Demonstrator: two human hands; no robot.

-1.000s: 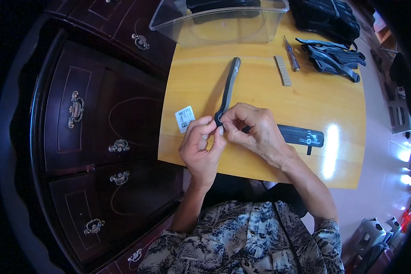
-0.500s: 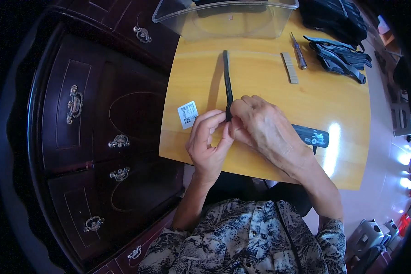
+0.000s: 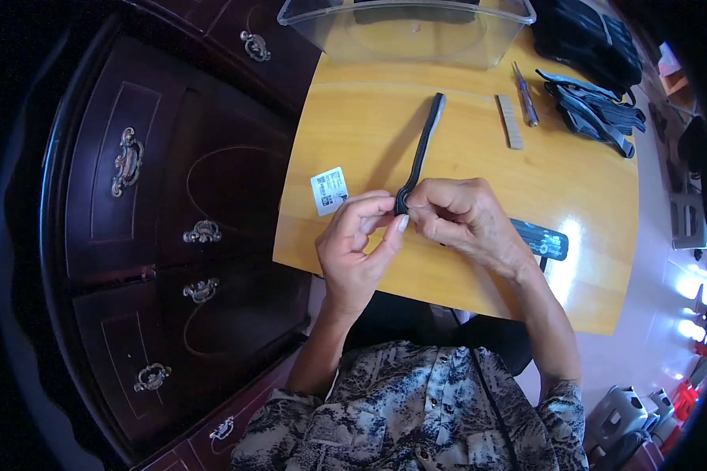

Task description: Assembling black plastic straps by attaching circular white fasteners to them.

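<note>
A narrow black strap [image 3: 424,145] stands up from between my hands, its free end pointing away over the table. Its near end is curled into a small loop. My left hand [image 3: 357,239] pinches that loop between thumb and fingertips. From the other side my right hand [image 3: 467,216] closes its thumb and fingers at the strap's near end; the exact contact is partly hidden. A white printed label [image 3: 329,191] lies by my left fingers. Beyond my right wrist lies a flat dark packet [image 3: 543,240] with pale print, partly covered by the hand.
On the yellow wooden table [image 3: 353,118], a clear plastic bin [image 3: 416,47] stands at the far edge. A small grey-brown strip [image 3: 509,122], a screwdriver [image 3: 525,96], bundled black straps [image 3: 593,110] and a black bag [image 3: 589,39] lie far right. A dark cabinet [image 3: 173,196] rises at left.
The strap's free end has swung to the right and now leans that way. My right hand has turned, showing its curled fingers. The whole view has shifted slightly.
</note>
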